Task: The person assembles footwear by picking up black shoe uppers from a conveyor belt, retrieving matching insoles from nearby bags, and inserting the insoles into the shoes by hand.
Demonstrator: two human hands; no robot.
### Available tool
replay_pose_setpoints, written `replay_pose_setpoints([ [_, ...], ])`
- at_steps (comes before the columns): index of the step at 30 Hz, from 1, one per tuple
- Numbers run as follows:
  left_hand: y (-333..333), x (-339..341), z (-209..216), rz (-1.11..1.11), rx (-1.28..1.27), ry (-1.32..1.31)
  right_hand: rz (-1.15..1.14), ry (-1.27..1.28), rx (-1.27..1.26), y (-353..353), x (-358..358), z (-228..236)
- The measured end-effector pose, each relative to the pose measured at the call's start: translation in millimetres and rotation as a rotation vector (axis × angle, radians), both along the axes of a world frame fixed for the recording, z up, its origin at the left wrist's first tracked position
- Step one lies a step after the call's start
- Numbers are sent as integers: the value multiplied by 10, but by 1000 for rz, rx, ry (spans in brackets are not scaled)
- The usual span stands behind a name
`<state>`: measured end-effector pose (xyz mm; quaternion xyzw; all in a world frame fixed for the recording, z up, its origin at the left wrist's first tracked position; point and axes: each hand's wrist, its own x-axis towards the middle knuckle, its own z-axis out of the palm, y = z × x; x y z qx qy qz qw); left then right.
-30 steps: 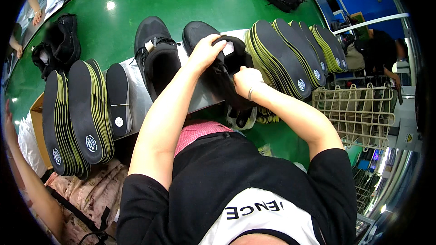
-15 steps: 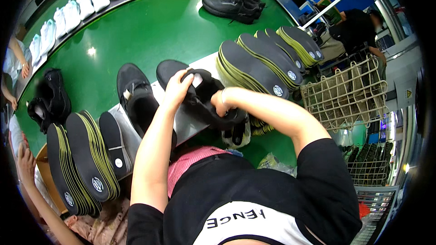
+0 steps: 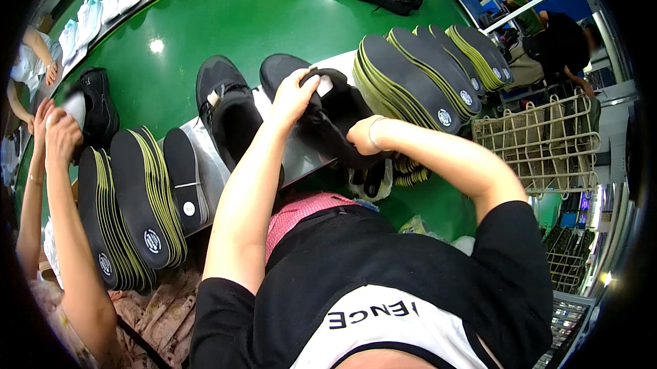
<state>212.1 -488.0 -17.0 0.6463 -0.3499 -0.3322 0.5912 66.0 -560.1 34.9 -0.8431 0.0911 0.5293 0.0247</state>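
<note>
Seemingly, the black shoe (image 3: 278, 71) is clamped by the left hand (image 3: 294, 97); the right hand's (image 3: 365, 136) grip cannot be told. Skewing could be caused by uneven pressure.

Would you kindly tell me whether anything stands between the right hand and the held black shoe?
Nothing visible does: the right hand touches the black shoe near its heel; the left hand holds it too.
</note>
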Motion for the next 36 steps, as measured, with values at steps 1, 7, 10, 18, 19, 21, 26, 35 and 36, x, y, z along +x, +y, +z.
replay_pose_setpoints([
  [1, 5, 13, -28, 7, 41, 34, 22, 72, -18, 82, 6, 216],
  [7, -53, -35, 3, -10, 17, 142, -146, 261, 48, 48, -89, 138],
  [10, -31, -47, 74, -12, 30, 164, -139, 237, 21, 10, -161, 10],
  [18, -28, -16, 28, 30, -4, 19, -633, -756, 261, -52, -63, 77],
  [19, -32, -17, 39, 29, -2, 22, -634, -863, 328, -78, 7, -29],
  [21, -39, -39, 27, 41, 16, -3, -694, -727, 273, -84, 185, -303],
  [26, -61, -148, 77, 113, 76, -32, -312, -692, 239, -569, 413, -1221],
  [35, 18, -160, 145, 120, 87, -36, -217, -556, 186, -754, 587, -1445],
  [36, 8, -168, 157, 117, 82, -26, -219, -550, 187, -786, 584, -1422],
])
